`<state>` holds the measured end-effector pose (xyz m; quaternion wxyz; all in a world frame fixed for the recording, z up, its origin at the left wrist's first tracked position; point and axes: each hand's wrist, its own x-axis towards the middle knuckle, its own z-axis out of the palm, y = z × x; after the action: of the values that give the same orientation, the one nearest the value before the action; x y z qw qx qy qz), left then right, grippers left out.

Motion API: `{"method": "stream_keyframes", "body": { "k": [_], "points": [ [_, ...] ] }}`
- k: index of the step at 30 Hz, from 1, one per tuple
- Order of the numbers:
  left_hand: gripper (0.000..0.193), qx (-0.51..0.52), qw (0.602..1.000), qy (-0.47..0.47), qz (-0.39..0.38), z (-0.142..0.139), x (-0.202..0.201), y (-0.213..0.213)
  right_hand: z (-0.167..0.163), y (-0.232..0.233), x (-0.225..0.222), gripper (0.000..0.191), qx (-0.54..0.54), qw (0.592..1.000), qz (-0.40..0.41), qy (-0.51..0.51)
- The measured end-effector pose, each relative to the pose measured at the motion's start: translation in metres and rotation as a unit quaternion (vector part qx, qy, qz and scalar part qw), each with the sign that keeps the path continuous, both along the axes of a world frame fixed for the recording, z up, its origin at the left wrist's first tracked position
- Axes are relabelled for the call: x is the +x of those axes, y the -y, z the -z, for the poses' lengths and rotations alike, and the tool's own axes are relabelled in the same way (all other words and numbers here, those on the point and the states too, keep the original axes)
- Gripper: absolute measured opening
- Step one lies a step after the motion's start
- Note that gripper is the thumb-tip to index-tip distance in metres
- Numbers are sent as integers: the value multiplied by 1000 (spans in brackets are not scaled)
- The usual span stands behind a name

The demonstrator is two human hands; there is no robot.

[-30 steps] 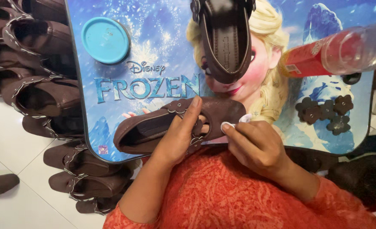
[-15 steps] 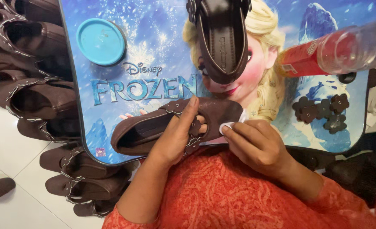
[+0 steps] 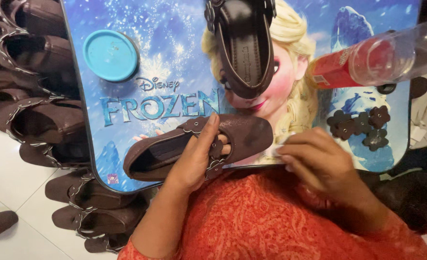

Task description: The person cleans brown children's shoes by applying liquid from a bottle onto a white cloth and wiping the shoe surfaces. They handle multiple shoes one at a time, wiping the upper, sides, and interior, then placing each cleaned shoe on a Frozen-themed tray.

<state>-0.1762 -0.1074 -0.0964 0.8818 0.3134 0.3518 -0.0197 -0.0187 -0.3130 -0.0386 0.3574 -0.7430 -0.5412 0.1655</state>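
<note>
Brown shoe gripped mid-strap by left hand, long axis tilted, toe toward right hand, fingers pinched on small white piece.

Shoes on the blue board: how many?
2. One shoe lies at the board's top middle; the left hand holds another shoe near the front edge. Others on the floor aren't counted.
</note>
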Motion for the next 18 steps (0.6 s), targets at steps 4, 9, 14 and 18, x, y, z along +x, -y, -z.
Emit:
{"method": "stream_keyframes", "body": {
  "k": [4, 9, 14, 18],
  "points": [
    [52, 0, 1000, -24, 8, 5, -2, -1, -20, 37, 18, 7, 83, 943, 281, -159],
    [53, 25, 997, -68, 8, 8, -5, 1, -30, 42, 49, 8, 272, 887, 367, -65],
    [50, 0, 997, -80, -16, 8, -2, 2, -54, 30, 84, 9, 307, 888, 321, 114],
    [48, 9, 996, -83, -31, 7, -2, 3, -80, 19, 92, 9, 242, 899, 248, 268]
  ]
}}
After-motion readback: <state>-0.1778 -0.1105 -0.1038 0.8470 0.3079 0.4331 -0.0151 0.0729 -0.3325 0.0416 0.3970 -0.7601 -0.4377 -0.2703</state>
